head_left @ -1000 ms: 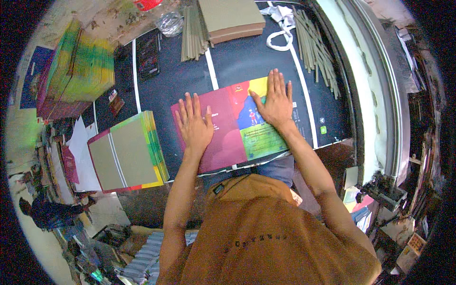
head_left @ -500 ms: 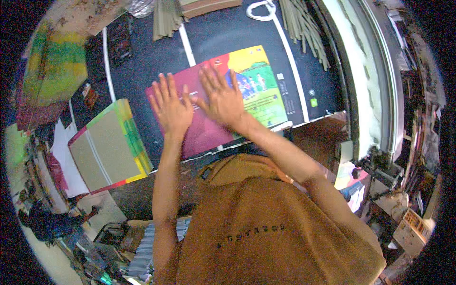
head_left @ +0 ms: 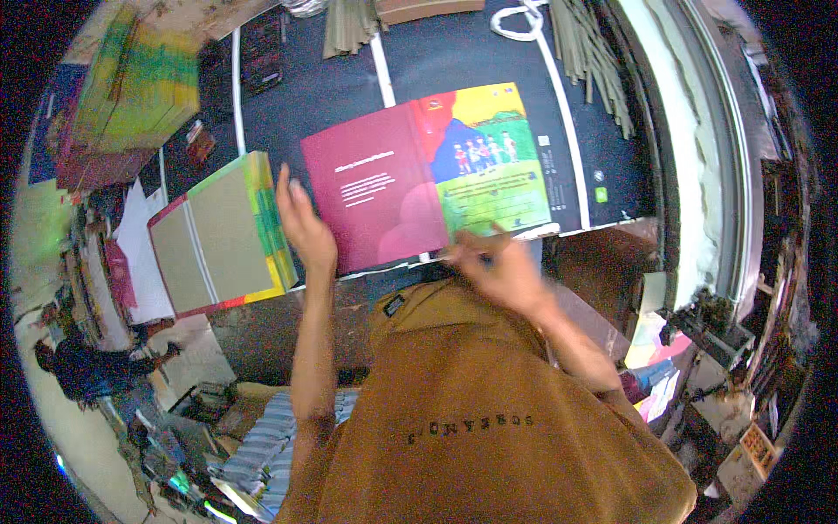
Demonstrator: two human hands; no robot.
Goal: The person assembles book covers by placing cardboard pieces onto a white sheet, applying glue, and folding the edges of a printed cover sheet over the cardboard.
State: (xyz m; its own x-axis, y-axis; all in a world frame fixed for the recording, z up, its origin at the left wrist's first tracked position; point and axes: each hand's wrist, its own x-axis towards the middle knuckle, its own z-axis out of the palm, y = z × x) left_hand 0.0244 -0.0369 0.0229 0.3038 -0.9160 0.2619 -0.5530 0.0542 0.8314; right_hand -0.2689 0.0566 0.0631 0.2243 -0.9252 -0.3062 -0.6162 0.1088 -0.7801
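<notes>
An opened-out book cover (head_left: 375,188), maroon on its left half and brightly illustrated on its right, lies flat on the dark tabletop in front of me. Just off its left edge, my left hand (head_left: 305,231) is open with straight fingers, between the cover and a stack of similar covers (head_left: 218,240) that shows grey board inner sides. My right hand (head_left: 506,275) is at the cover's near edge, close to the fold. Its fingers are partly bent and smeared by motion, so whether they grip the edge cannot be made out.
Another tall stack of covers (head_left: 148,105) stands at the far left. Bundles of thin grey strips (head_left: 589,61) and a white loop (head_left: 517,24) lie along the back. To the right runs a pale window frame (head_left: 698,157). Behind on the left, a person (head_left: 96,367) is visible.
Both hands have come off the cover's face, where they lay flat. The left moved to its left edge, the right came down to the near edge. The view has shifted slightly.
</notes>
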